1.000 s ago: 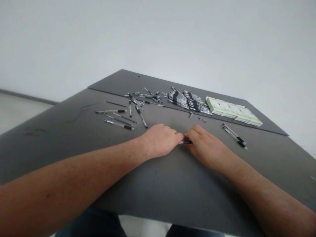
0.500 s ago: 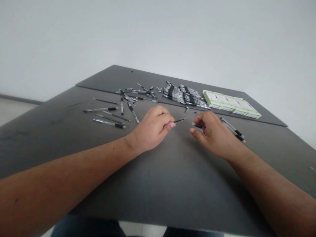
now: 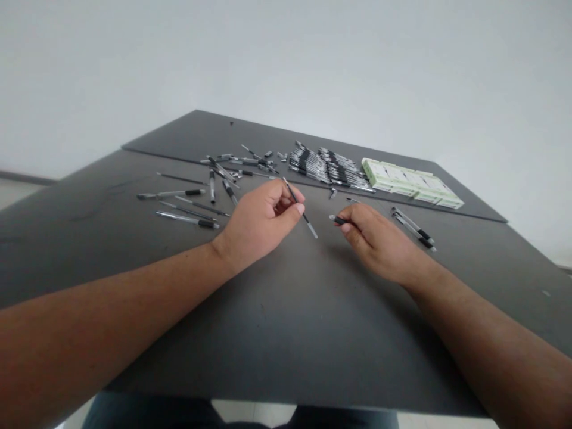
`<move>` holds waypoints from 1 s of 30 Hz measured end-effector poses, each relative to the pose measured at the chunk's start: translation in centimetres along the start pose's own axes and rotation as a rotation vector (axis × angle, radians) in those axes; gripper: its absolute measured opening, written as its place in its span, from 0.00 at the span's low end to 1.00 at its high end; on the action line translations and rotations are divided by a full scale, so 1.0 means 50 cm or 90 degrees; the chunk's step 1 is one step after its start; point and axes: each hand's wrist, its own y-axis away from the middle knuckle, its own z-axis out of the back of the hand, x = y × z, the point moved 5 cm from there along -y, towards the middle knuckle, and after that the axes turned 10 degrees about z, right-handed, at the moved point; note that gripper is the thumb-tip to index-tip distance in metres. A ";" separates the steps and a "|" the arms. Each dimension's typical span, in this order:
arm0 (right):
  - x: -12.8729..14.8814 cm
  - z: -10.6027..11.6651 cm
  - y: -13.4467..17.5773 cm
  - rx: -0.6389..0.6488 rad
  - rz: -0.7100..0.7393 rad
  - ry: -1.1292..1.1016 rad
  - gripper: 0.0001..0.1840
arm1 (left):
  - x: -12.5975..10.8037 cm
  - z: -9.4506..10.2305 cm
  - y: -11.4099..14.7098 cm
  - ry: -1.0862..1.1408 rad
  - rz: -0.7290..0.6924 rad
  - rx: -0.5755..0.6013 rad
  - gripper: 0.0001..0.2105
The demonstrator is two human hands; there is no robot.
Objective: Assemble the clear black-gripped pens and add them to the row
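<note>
While the dark bench [image 3: 286, 333] carries a packed row of pens [image 3: 328, 168] beside pale green boxes [image 3: 411, 183] at its far edge, loose pen parts [image 3: 201, 196] lie unfinished at far left, so most work seems left. The left hand [image 3: 259, 223] pinches a thin refill [image 3: 300, 210]; the right hand [image 3: 379, 241] grips a pen barrel [image 3: 339, 220] just beside it. The near bench is open.
</note>
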 end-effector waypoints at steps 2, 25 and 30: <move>0.000 -0.001 -0.002 0.000 0.006 0.009 0.08 | 0.012 -0.002 -0.006 0.068 0.055 -0.010 0.07; 0.000 -0.009 -0.004 0.035 -0.012 -0.002 0.09 | 0.008 -0.007 -0.004 0.359 0.231 -0.057 0.08; 0.000 -0.008 -0.004 0.030 -0.017 -0.009 0.09 | 0.008 -0.006 -0.004 0.367 0.226 -0.058 0.05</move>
